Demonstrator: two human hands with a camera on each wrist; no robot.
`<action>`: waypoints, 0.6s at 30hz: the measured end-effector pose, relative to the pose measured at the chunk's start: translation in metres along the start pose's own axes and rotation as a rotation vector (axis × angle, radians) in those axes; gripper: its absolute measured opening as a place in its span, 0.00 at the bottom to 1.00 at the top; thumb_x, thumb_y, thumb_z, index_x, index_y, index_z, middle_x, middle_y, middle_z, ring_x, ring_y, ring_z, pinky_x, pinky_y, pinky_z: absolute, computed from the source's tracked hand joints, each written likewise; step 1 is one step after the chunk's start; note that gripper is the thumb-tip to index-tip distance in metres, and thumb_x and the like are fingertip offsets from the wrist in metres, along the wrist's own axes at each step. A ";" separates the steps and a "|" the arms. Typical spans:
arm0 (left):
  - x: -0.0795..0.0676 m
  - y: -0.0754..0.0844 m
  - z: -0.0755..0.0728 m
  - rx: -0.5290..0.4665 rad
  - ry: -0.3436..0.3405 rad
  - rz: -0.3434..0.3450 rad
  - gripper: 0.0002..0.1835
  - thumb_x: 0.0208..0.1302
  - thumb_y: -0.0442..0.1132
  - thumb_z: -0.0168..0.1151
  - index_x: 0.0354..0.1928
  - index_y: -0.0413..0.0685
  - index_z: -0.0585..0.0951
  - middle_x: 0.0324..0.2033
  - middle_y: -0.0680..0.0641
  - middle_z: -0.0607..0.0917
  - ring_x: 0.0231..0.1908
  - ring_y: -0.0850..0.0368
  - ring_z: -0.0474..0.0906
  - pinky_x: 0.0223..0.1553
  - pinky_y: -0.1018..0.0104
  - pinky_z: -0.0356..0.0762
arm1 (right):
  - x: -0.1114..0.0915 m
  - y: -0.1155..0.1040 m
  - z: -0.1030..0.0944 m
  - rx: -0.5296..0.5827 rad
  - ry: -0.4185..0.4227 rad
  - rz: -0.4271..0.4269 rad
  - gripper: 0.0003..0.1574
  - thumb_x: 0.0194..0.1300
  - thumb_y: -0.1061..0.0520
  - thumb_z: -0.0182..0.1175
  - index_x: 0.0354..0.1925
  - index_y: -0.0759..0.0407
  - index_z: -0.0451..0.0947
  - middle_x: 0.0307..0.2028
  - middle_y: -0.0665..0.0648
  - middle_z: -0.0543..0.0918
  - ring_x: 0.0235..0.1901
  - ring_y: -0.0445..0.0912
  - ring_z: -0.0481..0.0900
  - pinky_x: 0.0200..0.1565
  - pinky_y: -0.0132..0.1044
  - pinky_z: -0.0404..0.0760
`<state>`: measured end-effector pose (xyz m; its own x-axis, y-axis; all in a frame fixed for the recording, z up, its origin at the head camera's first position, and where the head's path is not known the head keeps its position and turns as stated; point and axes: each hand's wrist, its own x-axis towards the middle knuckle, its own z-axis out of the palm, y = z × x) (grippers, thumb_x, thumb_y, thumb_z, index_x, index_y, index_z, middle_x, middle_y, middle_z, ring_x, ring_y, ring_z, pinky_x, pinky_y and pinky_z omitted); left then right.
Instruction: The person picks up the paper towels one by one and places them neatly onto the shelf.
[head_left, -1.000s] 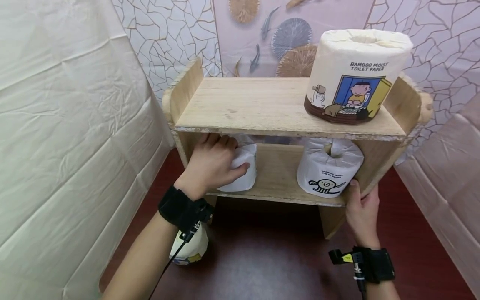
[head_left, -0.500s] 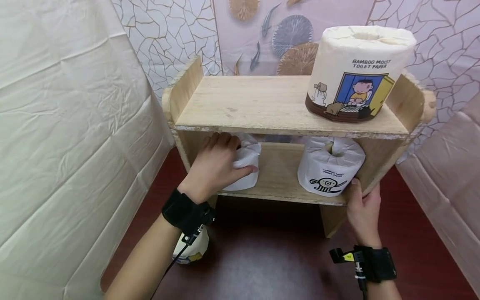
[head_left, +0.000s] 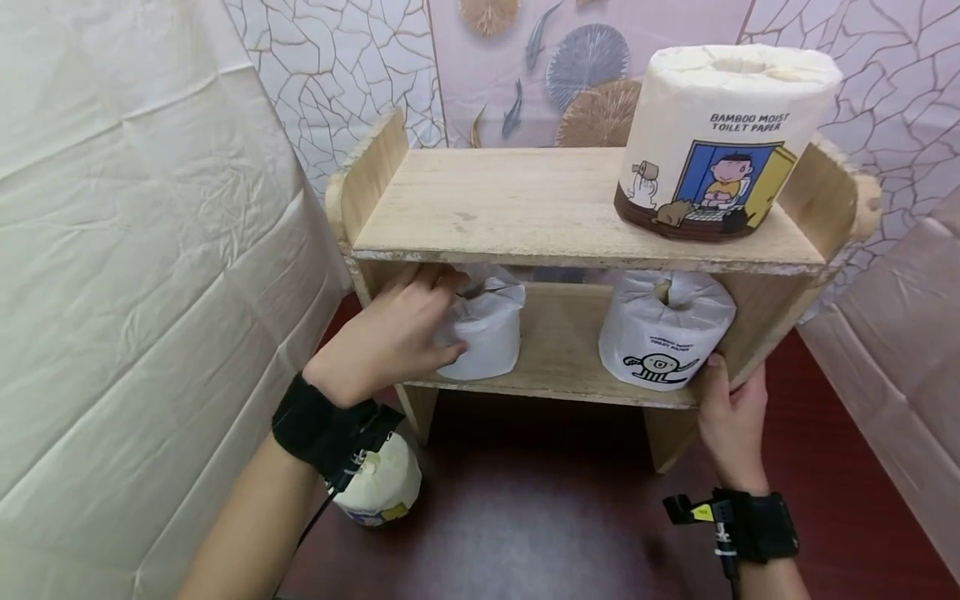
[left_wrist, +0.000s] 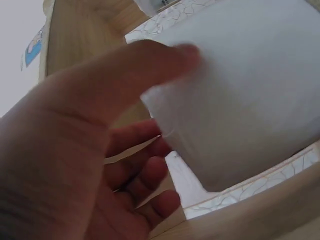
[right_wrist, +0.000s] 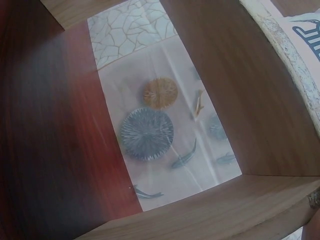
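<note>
In the head view my left hand [head_left: 408, 333] is at the left side of a white-wrapped toilet paper roll [head_left: 487, 329] on the middle shelf. Its fingers are loosely bent and the thumb stands away from the wrapper; the left wrist view has the blurred thumb in front of the white roll [left_wrist: 250, 100]. My right hand [head_left: 735, 425] grips the lower right edge of the wooden shelf [head_left: 510, 204], thumb in front. Just above that thumb sits a second white toilet paper roll [head_left: 663, 333] with a cartoon print.
A larger cream toilet paper roll [head_left: 727, 142] stands on the top board at the right. Another cream roll [head_left: 382, 483] is on the dark red tabletop [head_left: 517, 517], partly behind my left forearm. Pale cloth [head_left: 150, 250] hangs at the left.
My left hand has let go of the white roll and drawn back to the left, uncovering more of it. Earlier, that roll shifted slightly right. My right hand keeps its grip on the shelf.
</note>
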<state>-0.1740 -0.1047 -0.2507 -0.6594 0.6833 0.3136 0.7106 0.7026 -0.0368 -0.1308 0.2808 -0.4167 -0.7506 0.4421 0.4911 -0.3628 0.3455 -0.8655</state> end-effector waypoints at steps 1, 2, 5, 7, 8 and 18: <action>-0.001 0.000 -0.001 0.018 -0.016 0.010 0.34 0.60 0.45 0.77 0.64 0.36 0.76 0.58 0.38 0.78 0.60 0.42 0.72 0.66 0.49 0.69 | 0.000 0.000 0.000 0.000 0.001 0.003 0.28 0.81 0.57 0.49 0.75 0.52 0.68 0.59 0.46 0.76 0.57 0.41 0.73 0.56 0.28 0.70; -0.002 0.000 -0.002 0.039 -0.031 0.017 0.33 0.59 0.42 0.76 0.64 0.36 0.76 0.58 0.38 0.79 0.61 0.41 0.72 0.67 0.48 0.68 | -0.001 0.000 -0.001 -0.005 0.001 0.005 0.28 0.81 0.57 0.49 0.75 0.52 0.68 0.59 0.46 0.76 0.57 0.41 0.73 0.56 0.28 0.70; -0.004 0.001 -0.004 0.098 -0.053 0.030 0.32 0.57 0.37 0.74 0.64 0.38 0.78 0.58 0.39 0.81 0.62 0.40 0.72 0.66 0.46 0.68 | -0.002 0.001 -0.002 -0.017 0.002 0.018 0.28 0.81 0.56 0.49 0.75 0.51 0.68 0.59 0.45 0.76 0.56 0.40 0.73 0.54 0.28 0.70; -0.005 0.001 -0.005 0.133 -0.060 0.032 0.32 0.56 0.36 0.73 0.65 0.41 0.78 0.59 0.40 0.82 0.63 0.40 0.72 0.66 0.44 0.68 | -0.003 0.001 -0.002 -0.027 0.000 0.021 0.28 0.81 0.56 0.49 0.75 0.51 0.68 0.59 0.45 0.75 0.56 0.40 0.73 0.54 0.27 0.70; -0.006 0.001 -0.005 0.148 -0.059 0.033 0.31 0.56 0.36 0.73 0.64 0.41 0.79 0.59 0.41 0.82 0.63 0.40 0.72 0.65 0.43 0.68 | -0.003 0.001 -0.003 -0.030 -0.002 0.020 0.28 0.81 0.56 0.49 0.76 0.51 0.68 0.59 0.45 0.75 0.56 0.40 0.73 0.54 0.27 0.70; -0.005 0.002 -0.002 0.159 -0.067 0.035 0.20 0.67 0.35 0.61 0.60 0.42 0.82 0.55 0.42 0.85 0.63 0.39 0.74 0.65 0.44 0.68 | 0.000 0.000 -0.002 -0.016 -0.010 0.011 0.29 0.82 0.56 0.49 0.76 0.50 0.66 0.60 0.45 0.75 0.57 0.41 0.74 0.55 0.28 0.70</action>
<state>-0.1684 -0.1068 -0.2507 -0.6537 0.7156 0.2463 0.6890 0.6973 -0.1975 -0.1295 0.2824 -0.4169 -0.7603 0.4374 0.4802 -0.3455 0.3536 -0.8692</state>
